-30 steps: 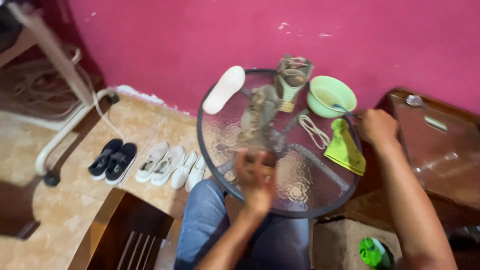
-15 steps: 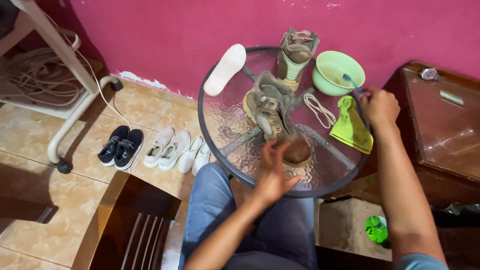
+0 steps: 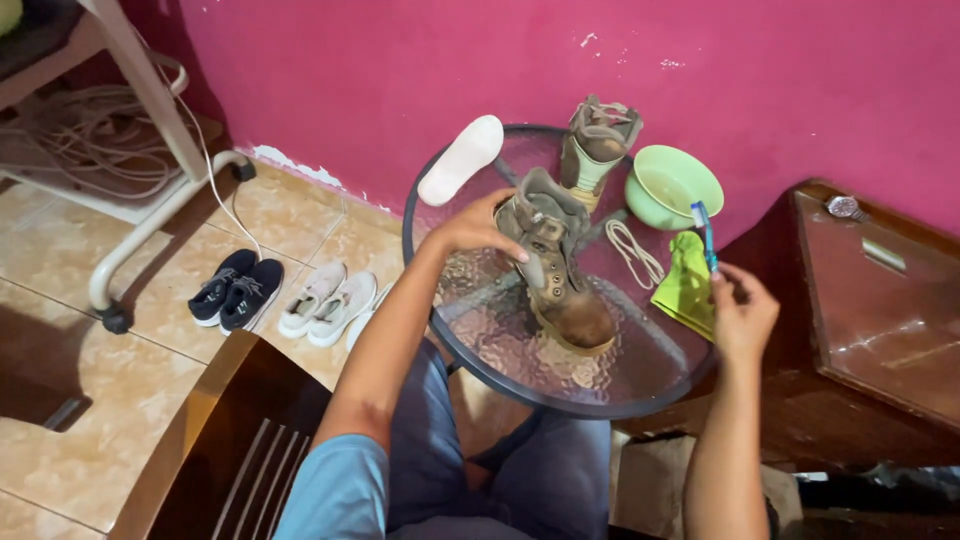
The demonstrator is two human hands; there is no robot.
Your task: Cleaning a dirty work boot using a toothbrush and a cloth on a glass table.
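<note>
My left hand (image 3: 478,228) now gripping the boot (image 3: 556,270) at its collar, mid-tabletop (image 3: 480,330), no longer at the toe, my right grip (image 3: 740,315) lifted, pinching a toothbrush (image 3: 704,232) over the cloth (image 3: 688,285)

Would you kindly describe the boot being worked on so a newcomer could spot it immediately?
Find the round glass table against the pink wall. The brown boot lies at its centre under the left hand. Unlike the second boot standing by the green bowl, it lies tipped over.

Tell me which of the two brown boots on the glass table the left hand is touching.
The nearer brown boot at the table's centre; the left hand rests on its ankle. The other boot stands untouched by the wall.
</note>
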